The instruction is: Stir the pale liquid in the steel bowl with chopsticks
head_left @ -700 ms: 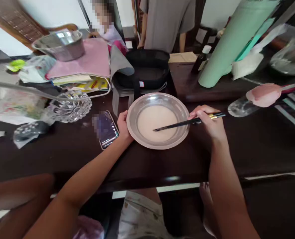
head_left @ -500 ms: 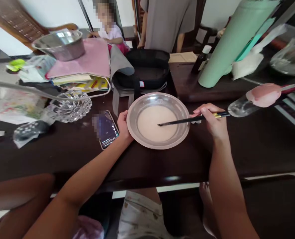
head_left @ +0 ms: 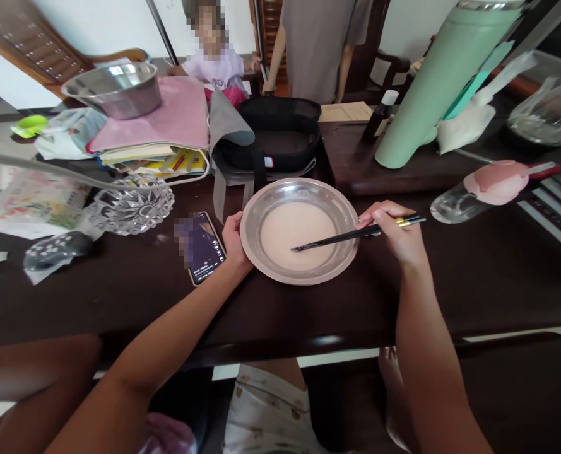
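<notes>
Metal bowl (head_left: 303, 278) of pale liquid (head_left: 292, 227) sits mid-frame on the counter (head_left: 280, 325), left hand (head_left: 235, 238) gripping its side. Right hand's (head_left: 396, 230) grip is pinching black chopsticks (head_left: 339, 238); tips just swung lower-left, so I'd guess stirring's ongoing. Phone (head_left: 207, 249) lies left of centre.

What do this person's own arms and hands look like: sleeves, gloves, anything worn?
Both the left hand and right hand are gloveless. The left arm and right arm are bare, with no sleeve, watch or bracelet showing. Rings can't be ruled out: some fingers are hidden.
</notes>
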`<control>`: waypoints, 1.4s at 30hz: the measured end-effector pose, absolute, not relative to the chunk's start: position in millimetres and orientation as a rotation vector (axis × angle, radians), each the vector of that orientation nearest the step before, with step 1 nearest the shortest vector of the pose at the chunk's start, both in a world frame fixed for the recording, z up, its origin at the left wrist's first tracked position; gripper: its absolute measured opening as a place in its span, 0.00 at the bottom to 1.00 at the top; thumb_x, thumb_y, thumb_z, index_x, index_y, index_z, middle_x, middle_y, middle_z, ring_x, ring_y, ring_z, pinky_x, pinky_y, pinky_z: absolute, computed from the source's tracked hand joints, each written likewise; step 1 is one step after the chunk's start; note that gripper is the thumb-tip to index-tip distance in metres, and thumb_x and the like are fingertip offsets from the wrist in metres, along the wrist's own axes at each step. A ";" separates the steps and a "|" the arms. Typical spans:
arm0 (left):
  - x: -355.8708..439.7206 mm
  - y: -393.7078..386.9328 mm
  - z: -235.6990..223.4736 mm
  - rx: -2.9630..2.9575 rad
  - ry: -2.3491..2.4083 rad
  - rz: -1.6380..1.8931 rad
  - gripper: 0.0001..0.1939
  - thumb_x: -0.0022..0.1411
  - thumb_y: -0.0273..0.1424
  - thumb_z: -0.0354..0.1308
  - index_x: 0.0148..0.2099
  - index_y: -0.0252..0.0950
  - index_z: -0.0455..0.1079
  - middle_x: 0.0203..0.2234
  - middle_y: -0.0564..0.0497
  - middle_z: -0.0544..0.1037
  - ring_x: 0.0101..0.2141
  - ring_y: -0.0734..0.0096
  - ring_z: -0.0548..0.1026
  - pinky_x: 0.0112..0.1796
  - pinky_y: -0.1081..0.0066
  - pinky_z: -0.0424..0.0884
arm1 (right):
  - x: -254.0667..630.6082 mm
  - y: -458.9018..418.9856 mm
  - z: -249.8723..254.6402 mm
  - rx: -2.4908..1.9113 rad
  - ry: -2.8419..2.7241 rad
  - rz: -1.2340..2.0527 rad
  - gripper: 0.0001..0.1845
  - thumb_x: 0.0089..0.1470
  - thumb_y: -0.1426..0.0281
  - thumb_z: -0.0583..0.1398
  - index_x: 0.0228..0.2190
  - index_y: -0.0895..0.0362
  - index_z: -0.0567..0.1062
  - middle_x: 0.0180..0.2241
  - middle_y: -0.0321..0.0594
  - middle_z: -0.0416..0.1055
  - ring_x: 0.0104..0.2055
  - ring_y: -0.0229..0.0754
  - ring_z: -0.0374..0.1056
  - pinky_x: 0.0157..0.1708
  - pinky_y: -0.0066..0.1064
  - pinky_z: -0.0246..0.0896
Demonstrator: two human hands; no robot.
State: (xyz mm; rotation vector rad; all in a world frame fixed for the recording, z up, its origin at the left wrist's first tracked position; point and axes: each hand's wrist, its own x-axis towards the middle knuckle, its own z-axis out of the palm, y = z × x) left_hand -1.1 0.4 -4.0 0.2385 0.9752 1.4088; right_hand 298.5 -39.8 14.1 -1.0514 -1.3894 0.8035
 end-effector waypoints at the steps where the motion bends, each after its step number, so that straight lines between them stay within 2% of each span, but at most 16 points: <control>1: -1.9 0.9 -6.4 0.250 0.972 1.412 0.11 0.59 0.36 0.59 0.25 0.40 0.74 0.19 0.50 0.78 0.38 0.51 0.85 0.41 0.62 0.82 | 297.8 -39.9 14.6 -1.060 -1.418 0.802 0.20 0.61 0.47 0.71 0.31 0.50 0.87 0.28 0.38 0.85 0.31 0.44 0.83 0.34 0.35 0.81; 4: -3.5 1.7 -11.1 0.276 0.965 1.416 0.10 0.57 0.37 0.62 0.26 0.40 0.73 0.20 0.50 0.79 0.37 0.51 0.86 0.42 0.61 0.82 | 298.7 -40.0 14.3 -1.091 -1.416 0.747 0.19 0.62 0.49 0.71 0.31 0.51 0.87 0.31 0.39 0.86 0.33 0.44 0.83 0.33 0.33 0.80; 8: -3.3 1.2 -10.0 0.272 0.978 1.412 0.11 0.58 0.36 0.60 0.25 0.39 0.74 0.19 0.49 0.79 0.37 0.51 0.86 0.42 0.61 0.82 | 301.3 -39.5 12.3 -1.058 -1.347 0.767 0.19 0.63 0.49 0.70 0.32 0.50 0.87 0.27 0.37 0.84 0.28 0.42 0.81 0.29 0.32 0.77; 13: -2.6 0.1 -6.7 0.288 0.984 1.405 0.10 0.57 0.37 0.61 0.25 0.40 0.73 0.20 0.50 0.79 0.38 0.51 0.86 0.43 0.60 0.82 | 298.7 -40.0 15.2 -1.081 -1.446 0.768 0.20 0.61 0.48 0.71 0.31 0.50 0.87 0.30 0.39 0.86 0.34 0.44 0.84 0.35 0.35 0.80; 18: -2.0 0.1 -5.2 0.294 0.986 1.400 0.10 0.57 0.37 0.60 0.25 0.40 0.74 0.19 0.49 0.79 0.38 0.51 0.86 0.43 0.61 0.83 | 301.3 -41.2 13.9 -1.082 -1.325 0.767 0.19 0.62 0.48 0.70 0.32 0.50 0.87 0.27 0.36 0.84 0.28 0.41 0.81 0.27 0.31 0.75; 24: -2.1 -0.1 -5.4 0.276 1.007 1.411 0.10 0.57 0.37 0.61 0.24 0.40 0.73 0.19 0.51 0.79 0.36 0.52 0.86 0.44 0.60 0.83 | 296.8 -40.9 17.7 -1.117 -1.452 0.758 0.22 0.60 0.45 0.71 0.30 0.51 0.86 0.31 0.39 0.86 0.34 0.46 0.84 0.36 0.36 0.81; 29: -2.8 1.0 -8.6 0.287 0.988 1.410 0.10 0.57 0.38 0.62 0.25 0.40 0.73 0.19 0.50 0.78 0.38 0.50 0.86 0.44 0.60 0.82 | 299.1 -40.6 15.9 -1.112 -1.324 0.750 0.22 0.61 0.45 0.70 0.31 0.51 0.85 0.26 0.37 0.84 0.27 0.44 0.81 0.27 0.34 0.76; 35: -3.1 1.1 -9.2 0.283 0.982 1.418 0.10 0.58 0.37 0.62 0.26 0.41 0.73 0.20 0.50 0.79 0.38 0.50 0.86 0.43 0.60 0.82 | 296.2 -39.8 17.0 -1.135 -1.430 0.765 0.22 0.59 0.44 0.71 0.31 0.50 0.86 0.30 0.39 0.86 0.34 0.47 0.84 0.36 0.38 0.82; 40: -1.4 -0.3 -5.2 0.246 0.995 1.421 0.10 0.58 0.36 0.60 0.26 0.40 0.73 0.20 0.50 0.79 0.38 0.51 0.86 0.44 0.61 0.82 | 300.7 -39.6 14.6 -1.102 -1.319 0.761 0.20 0.62 0.48 0.70 0.32 0.50 0.86 0.27 0.37 0.85 0.28 0.43 0.82 0.27 0.32 0.76; 42: -1.1 -0.8 -3.9 0.247 0.991 1.421 0.10 0.58 0.35 0.60 0.26 0.40 0.73 0.21 0.50 0.79 0.38 0.52 0.86 0.44 0.61 0.82 | 299.4 -40.1 15.2 -1.087 -1.346 0.786 0.20 0.61 0.47 0.70 0.32 0.50 0.86 0.26 0.37 0.84 0.28 0.43 0.81 0.27 0.32 0.76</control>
